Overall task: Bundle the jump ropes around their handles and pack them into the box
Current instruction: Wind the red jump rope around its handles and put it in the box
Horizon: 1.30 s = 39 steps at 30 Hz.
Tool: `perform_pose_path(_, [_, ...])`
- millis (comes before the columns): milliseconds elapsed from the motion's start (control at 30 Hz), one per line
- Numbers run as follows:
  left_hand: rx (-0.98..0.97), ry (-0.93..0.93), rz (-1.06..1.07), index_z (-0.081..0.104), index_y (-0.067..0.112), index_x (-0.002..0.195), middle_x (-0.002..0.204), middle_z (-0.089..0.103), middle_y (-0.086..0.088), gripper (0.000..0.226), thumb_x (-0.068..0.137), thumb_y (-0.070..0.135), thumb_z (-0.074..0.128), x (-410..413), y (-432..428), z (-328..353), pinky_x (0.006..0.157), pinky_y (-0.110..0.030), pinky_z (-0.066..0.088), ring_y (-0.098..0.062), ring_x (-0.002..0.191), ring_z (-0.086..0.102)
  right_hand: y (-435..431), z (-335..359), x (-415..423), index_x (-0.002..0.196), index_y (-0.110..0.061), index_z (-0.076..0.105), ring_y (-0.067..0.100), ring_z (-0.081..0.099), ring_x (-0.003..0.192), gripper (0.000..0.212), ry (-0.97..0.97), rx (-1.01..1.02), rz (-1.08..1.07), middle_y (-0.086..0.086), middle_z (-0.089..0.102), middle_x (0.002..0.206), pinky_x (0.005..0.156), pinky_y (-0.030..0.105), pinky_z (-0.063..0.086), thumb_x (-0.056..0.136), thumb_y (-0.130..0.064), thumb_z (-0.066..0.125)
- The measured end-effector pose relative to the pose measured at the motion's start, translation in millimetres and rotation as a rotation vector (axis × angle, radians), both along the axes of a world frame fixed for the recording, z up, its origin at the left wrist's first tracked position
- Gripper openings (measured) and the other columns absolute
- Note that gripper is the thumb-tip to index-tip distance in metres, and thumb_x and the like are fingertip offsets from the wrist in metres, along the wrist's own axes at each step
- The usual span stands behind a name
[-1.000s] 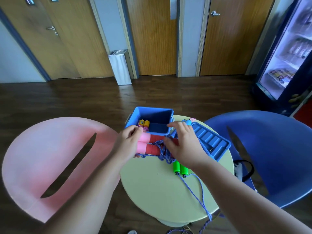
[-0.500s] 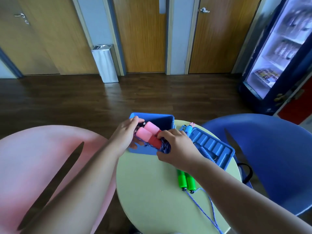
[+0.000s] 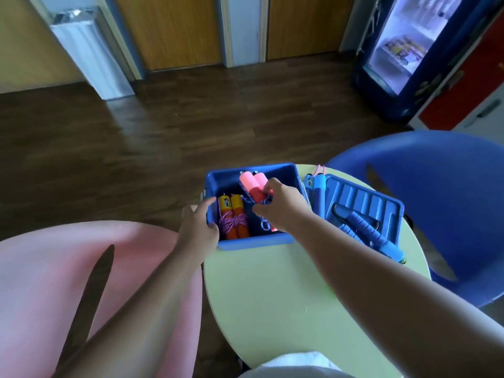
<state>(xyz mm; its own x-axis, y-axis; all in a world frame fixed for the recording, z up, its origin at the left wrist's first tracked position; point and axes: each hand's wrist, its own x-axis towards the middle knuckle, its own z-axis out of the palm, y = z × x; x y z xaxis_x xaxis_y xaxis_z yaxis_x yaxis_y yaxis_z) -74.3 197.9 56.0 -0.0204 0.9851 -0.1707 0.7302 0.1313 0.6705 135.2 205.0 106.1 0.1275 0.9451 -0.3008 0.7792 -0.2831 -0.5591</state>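
Observation:
An open blue box (image 3: 253, 244) stands on the round green table (image 3: 272, 296). Inside it on the left lies a bundled rope with yellow and orange handles (image 3: 233, 214). My right hand (image 3: 281, 205) grips a bundled rope with pink and red handles (image 3: 252, 186), wrapped in blue cord, and holds it inside the box, its handles tilted up toward the back wall. My left hand (image 3: 197, 227) holds the box's left wall, thumb over the rim. A blue-handled rope (image 3: 365, 230) lies on the box lid (image 3: 362, 203) at the right. Another blue-handled rope (image 3: 316, 186) lies between box and lid.
A pink chair (image 3: 54, 282) stands left of the table and a blue chair (image 3: 450, 203) right of it. A drinks fridge (image 3: 403, 50) and a metal bin (image 3: 87, 50) stand at the far walls. Something white (image 3: 294, 364) shows at the bottom edge.
My right hand has carried the pink-handled bundle from over the box's front edge down into the box. My left hand let go of the bundle and took the box's left wall. The view tilted down.

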Motion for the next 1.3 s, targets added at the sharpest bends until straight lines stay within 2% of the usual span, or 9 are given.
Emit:
perform_pose_path(133, [0.093,-0.031,-0.095,0.053,0.022,0.149,0.12,0.044,-0.012,0.076,0.083,-0.016,0.052,-14.0,2.2,-10.5,0.082,-0.002,0.03,-0.011,0.097,0.044,12.2,-20.4,-11.4,0.121,-0.021,0.05,0.027,0.063,0.073,0.045,-0.083,-0.088,-0.026,0.006,0.063,0.096,0.062,0.034,0.053,0.085,-0.038,0.07])
perform_pose_path(300, [0.1,-0.104,-0.104,0.051,0.021,0.148,0.12,0.044,-0.005,0.078,0.081,-0.018,0.055,-22.4,0.6,-10.0,0.083,0.002,0.032,0.003,0.089,0.043,27.4,-44.3,-18.8,0.131,-0.023,0.046,0.03,0.064,0.077,0.055,-0.109,-0.18,-0.048,0.004,0.06,0.092,0.065,0.035,0.054,0.084,-0.039,0.07])
perform_pose_path(400, [0.076,-0.152,-0.087,0.049,0.019,0.149,0.13,0.043,0.0,0.077,0.082,-0.018,0.056,-23.1,-1.3,-11.6,0.084,0.001,0.033,0.001,0.099,0.043,31.9,-57.6,-20.8,0.137,-0.025,0.042,0.032,0.058,0.082,0.062,-0.147,-0.234,-0.036,0.006,0.059,0.098,0.065,0.034,0.045,0.086,-0.044,0.072])
perform_pose_path(533, [0.046,-0.179,-0.077,0.044,0.012,0.153,0.142,0.043,-0.004,0.075,0.084,-0.011,0.062,-23.4,3.5,-17.8,0.097,-0.003,0.031,-0.006,0.123,0.042,36.4,-73.8,-21.2,0.152,-0.033,0.029,0.04,0.062,0.105,0.083,-0.14,-0.302,0.075,0.015,0.047,0.134,0.088,0.043,0.054,0.086,-0.064,0.069])
perform_pose_path(633, [0.038,-0.168,-0.081,0.042,0.01,0.154,0.14,0.043,-0.005,0.077,0.083,-0.011,0.062,-25.1,8.5,-20.6,0.097,0.003,0.025,-0.004,0.121,0.04,36.1,-71.1,-10.7,0.154,-0.039,0.029,0.041,0.057,0.117,0.077,-0.107,-0.371,0.228,0.015,0.036,0.146,0.097,0.041,0.052,0.09,-0.045,0.071])
perform_pose_path(800, [0.018,-0.156,-0.11,0.043,0.014,0.155,0.133,0.044,-0.001,0.081,0.081,-0.011,0.063,-26.5,9.8,-22.0,0.091,-0.023,0.042,-0.015,0.105,0.05,38.7,-85.1,0.2,0.152,-0.049,0.034,0.037,0.06,0.106,0.082,-0.194,-0.393,0.361,0.012,0.028,0.15,0.098,0.041,0.054,0.087,-0.008,0.064])
perform_pose_path(933, [0.002,-0.169,-0.143,0.045,0.018,0.153,0.13,0.045,-0.001,0.081,0.079,-0.01,0.065,-29.3,11.4,-24.4,0.08,-0.028,0.044,-0.019,0.086,0.051,46.1,-92.2,-5.7,0.153,-0.049,0.03,0.035,0.058,0.085,0.083,-0.312,-0.409,0.415,0.016,0.022,0.151,0.088,0.043,0.057,0.089,-0.008,0.066])
perform_pose_path(1200, [0.007,-0.183,-0.159,0.048,0.018,0.152,0.131,0.046,0.001,0.081,0.079,-0.009,0.067,-33.7,12.5,-24.0,0.081,-0.022,0.044,-0.011,0.086,0.053,41.6,-101.4,-7.0,0.149,-0.055,0.029,0.039,0.06,0.103,0.08,-0.347,-0.392,0.368,0.01,0.022,0.155,0.093,0.043,0.056,0.091,-0.018,0.069])
perform_pose_path(1300, [0.023,-0.16,-0.168,0.048,0.017,0.152,0.132,0.045,0.001,0.079,0.079,-0.008,0.067,-34.6,12.9,-24.0,0.084,-0.011,0.041,-0.003,0.094,0.049,38.6,-97.0,-5.7,0.149,-0.057,0.032,0.04,0.062,0.1,0.082,-0.357,-0.381,0.392,0.012,0.02,0.155,0.092,0.043,0.057,0.089,-0.016,0.071])
